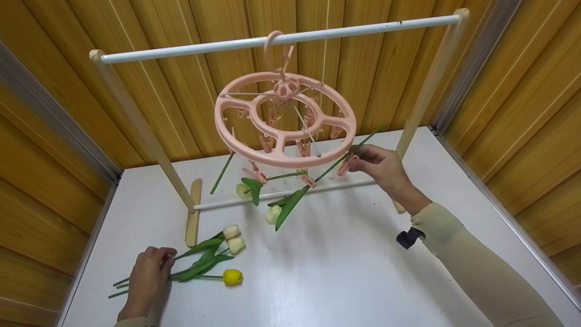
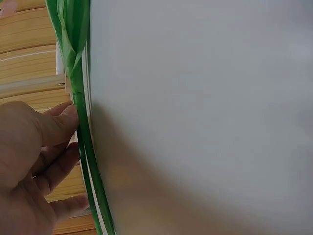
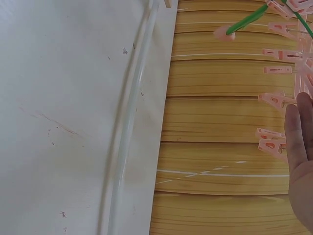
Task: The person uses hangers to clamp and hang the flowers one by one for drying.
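Pink plastic forms the round clip hanger [image 1: 286, 160], hooked over a white rail [image 1: 190, 48] in the head view. There the right hand [image 1: 381, 170] pinches a small pink plastic clothespin [image 1: 347, 166] below the rim, beside the green stem of a white artificial tulip [image 1: 273, 215]; the left hand [image 1: 147, 279] is at the stems of white and yellow artificial tulips [image 1: 199, 268] on the white tabletop [image 1: 363, 281]. The left wrist view shows its loosely bent fingers [image 2: 61, 169] against green stems; whether they pinch, I cannot tell. The right wrist view reveals hanging clips [image 3: 279, 70] before wood-grained panels [image 3: 220, 122], the pinch itself hidden.
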Available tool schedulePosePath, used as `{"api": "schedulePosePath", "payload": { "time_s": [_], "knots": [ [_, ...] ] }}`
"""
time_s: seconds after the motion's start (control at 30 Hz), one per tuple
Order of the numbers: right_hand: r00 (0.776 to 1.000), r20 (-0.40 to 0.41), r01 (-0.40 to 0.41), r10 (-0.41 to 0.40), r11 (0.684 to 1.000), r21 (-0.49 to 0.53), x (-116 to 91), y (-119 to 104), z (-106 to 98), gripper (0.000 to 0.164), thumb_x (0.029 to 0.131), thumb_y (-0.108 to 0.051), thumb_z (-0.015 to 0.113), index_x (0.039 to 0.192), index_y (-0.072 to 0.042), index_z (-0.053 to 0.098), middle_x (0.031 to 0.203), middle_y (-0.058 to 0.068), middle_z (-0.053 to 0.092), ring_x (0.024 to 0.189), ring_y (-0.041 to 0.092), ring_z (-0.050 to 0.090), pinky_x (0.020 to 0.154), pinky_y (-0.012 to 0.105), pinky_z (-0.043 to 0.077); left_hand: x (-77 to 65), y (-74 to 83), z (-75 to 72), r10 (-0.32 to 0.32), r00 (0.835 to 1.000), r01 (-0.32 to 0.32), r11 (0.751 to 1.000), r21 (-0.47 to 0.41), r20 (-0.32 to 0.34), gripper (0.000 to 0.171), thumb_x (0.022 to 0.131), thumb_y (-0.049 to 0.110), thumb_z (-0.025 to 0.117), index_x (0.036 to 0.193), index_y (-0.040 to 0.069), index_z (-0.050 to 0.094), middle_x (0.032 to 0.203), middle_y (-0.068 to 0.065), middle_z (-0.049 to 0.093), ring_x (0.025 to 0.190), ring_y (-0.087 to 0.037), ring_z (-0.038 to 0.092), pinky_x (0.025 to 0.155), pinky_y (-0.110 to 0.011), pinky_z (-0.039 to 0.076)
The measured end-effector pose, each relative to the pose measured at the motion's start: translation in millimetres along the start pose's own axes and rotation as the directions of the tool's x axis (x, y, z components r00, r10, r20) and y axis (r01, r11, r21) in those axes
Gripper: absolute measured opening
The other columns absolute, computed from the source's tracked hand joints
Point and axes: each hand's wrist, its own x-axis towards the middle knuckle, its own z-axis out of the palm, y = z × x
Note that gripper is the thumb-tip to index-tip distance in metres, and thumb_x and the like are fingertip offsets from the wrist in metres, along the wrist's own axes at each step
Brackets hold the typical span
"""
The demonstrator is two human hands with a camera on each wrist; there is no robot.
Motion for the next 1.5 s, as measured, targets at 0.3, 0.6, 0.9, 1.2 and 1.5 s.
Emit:
{"api": "schedulePosePath", "payload": {
  "time_s": [0.3,0.6,0.9,1.2,1.5],
  "knots": [
    [0.999,-0.028,-0.031,0.033,0.998,0.061,-0.3,1.8,1.5,0.041,0.096,-0.004,0.08,0.132,0.007,0.065,0.115,0.015,0.073,0.1,0.024,0.075,0.089,0.039,0.063,-2.4,-0.9,3.5,0.034,0.999,-0.032,0.998,0.044,-0.042,0.009,0.092,-0.006,0.078,0.096,0.003,0.075,0.098,-0.013,0.064,0.1,-0.036,0.06,0.081,-0.051,0.053],
    [0.995,-0.047,-0.087,0.091,0.993,0.084,-1.9,1.2,3.0,0.041,0.095,-0.007,0.081,0.128,0.006,0.062,0.115,0.012,0.071,0.102,0.021,0.075,0.089,0.04,0.063,-5.7,4.2,-0.6,0.002,1.0,-0.001,1.0,-0.014,0.017,0.008,0.1,-0.005,0.069,0.107,-0.001,0.069,0.097,-0.01,0.07,0.092,-0.029,0.066,0.081,-0.051,0.056],
    [0.997,-0.038,-0.06,0.062,0.997,0.048,-2.7,-1.0,4.3,0.042,0.095,-0.006,0.081,0.131,0.007,0.062,0.119,0.012,0.072,0.106,0.022,0.074,0.092,0.037,0.062,-11.8,12.6,-18.0,0.075,0.997,-0.077,0.995,-0.068,-0.032,0.018,0.092,-0.009,0.076,0.107,0.001,0.078,0.096,-0.008,0.072,0.094,-0.031,0.072,0.081,-0.047,0.06],
    [0.998,-0.047,-0.03,0.034,0.995,0.094,-2.3,-2.4,5.8,0.04,0.095,0.001,0.079,0.13,0.01,0.062,0.116,0.012,0.072,0.105,0.023,0.074,0.09,0.038,0.062,-17.2,35.9,-33.5,0.166,0.98,-0.177,0.979,-0.1,-0.111,0.017,0.092,-0.01,0.077,0.103,0.004,0.077,0.096,-0.005,0.069,0.089,-0.023,0.071,0.075,-0.033,0.062],
    [0.998,-0.054,-0.03,0.033,0.998,0.056,-2.8,-4.7,5.7,0.04,0.094,-0.004,0.081,0.129,0.006,0.064,0.118,0.014,0.072,0.109,0.024,0.072,0.093,0.038,0.061,-22.5,70.0,-40.0,0.198,0.977,-0.208,0.968,-0.141,-0.076,0.018,0.092,-0.008,0.078,0.102,0.006,0.077,0.097,-0.001,0.072,0.089,-0.017,0.07,0.075,-0.03,0.062]
  ]
}}
